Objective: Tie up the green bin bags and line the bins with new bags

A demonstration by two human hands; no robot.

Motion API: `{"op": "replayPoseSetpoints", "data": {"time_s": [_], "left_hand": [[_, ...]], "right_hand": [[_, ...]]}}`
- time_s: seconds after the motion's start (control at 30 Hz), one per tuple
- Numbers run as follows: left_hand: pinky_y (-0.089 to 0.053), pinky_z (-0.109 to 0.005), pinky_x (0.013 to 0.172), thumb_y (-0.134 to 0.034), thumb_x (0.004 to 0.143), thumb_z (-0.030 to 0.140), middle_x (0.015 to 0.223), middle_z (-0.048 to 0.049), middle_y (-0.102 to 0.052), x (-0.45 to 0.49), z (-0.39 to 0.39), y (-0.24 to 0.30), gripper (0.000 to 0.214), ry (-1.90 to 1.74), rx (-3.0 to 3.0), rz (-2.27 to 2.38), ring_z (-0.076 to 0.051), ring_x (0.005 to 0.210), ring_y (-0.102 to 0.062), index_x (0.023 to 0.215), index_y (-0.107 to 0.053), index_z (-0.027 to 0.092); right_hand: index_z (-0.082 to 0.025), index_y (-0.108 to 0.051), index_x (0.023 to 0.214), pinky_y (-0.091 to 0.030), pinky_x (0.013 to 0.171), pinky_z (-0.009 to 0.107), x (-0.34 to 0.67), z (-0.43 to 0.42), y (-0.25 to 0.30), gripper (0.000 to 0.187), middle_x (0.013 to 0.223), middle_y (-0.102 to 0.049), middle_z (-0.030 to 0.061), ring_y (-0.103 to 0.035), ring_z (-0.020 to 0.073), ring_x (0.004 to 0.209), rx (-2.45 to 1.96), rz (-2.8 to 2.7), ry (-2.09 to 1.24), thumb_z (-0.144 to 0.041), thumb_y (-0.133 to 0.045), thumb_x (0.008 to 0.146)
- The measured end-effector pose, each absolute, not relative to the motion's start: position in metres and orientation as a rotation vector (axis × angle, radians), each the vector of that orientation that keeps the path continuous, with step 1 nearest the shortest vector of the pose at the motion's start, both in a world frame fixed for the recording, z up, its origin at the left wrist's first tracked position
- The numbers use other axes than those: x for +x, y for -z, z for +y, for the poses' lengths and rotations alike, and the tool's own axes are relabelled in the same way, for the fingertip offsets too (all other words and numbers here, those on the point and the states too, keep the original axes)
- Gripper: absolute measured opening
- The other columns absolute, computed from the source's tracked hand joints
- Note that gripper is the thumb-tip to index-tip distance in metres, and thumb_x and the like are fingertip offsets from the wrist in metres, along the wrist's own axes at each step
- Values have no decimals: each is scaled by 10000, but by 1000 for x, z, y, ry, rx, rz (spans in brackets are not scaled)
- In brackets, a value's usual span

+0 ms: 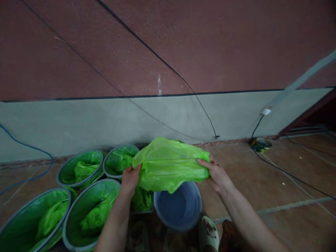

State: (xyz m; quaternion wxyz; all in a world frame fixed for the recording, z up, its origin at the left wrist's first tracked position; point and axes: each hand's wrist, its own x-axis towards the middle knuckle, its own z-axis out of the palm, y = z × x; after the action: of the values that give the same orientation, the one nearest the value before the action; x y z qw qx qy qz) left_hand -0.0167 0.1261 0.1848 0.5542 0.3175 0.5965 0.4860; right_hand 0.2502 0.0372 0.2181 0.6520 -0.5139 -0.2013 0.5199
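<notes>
Green bag (170, 164) hides far rim of bucket (180, 224); btm-L bin (23, 217) cut off by frame. Your L hand (130, 179) & R hand (215, 173) each pinch a bag end, fingers closed, some hidden. Bag's above bucket's far side, long axis L–R; can't tell which end's the mouth.

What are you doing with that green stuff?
A person is holding up some green plastic, with the left hand gripping one end and the right hand the other. It is spread out between them. A bucket stands on the floor in front of the person. To the left are bins with more green plastic inside.
</notes>
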Motion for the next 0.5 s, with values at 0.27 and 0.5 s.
{"op": "replayPoseSetpoints", "data": {"time_s": [0.27, 0.5], "left_hand": [[-483, -230, 560, -711, 649, 230, 601, 11, -629, -42, 143, -175, 165, -1130, 823, 1524, -96, 502, -553, 754, -650, 119], [-518, -344, 835, -672, 713, 289, 1041, -63, -634, 18, 107, -173, 409, -1402, 1407, 1432, -159, 823, -632, 1087, -561, 167]], "right_hand": [[-199, -710, 814, -572, 784, 365, 296, 37, -212, 214, 842, -767, 31, -719, 244, 820, -1212, -295, -1058, -262, -793, 627], [-191, -711, 843, -544, 709, 274, 257, 38, -227, 275, 801, -756, 8, -698, 171, 708, -1003, -380, -1153, -238, -830, 599]]}}
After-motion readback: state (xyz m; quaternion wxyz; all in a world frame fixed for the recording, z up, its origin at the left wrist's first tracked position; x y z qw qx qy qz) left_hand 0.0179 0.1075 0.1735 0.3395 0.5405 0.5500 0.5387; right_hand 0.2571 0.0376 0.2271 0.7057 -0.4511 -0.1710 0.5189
